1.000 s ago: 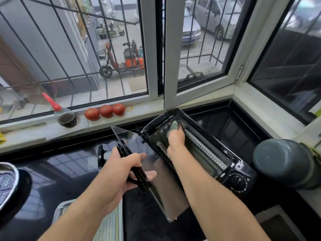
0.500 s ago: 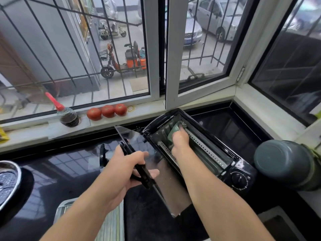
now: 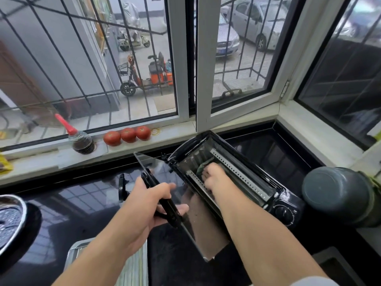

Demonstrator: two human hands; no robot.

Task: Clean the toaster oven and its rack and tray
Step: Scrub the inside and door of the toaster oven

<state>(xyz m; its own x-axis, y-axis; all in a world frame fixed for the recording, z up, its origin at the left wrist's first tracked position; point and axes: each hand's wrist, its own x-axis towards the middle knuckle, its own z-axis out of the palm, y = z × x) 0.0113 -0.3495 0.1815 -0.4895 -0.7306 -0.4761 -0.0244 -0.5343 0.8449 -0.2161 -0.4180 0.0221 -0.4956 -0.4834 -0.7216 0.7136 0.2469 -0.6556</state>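
While gripping door handle [image 3: 165, 205] with left hand [image 3: 144, 205] | pressed green cloth [image 3: 201, 167] inside toaster oven [image 3: 288, 205], right hand [image 3: 213, 177] fingers curled over it.

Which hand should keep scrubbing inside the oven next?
Right hand: it's inside the toaster oven, on the green scrubber. Left hand grips the door handle.

Daylit barred window [image 3: 88, 65] above pale sill [image 3: 51, 157] and black counter [image 3: 68, 205].
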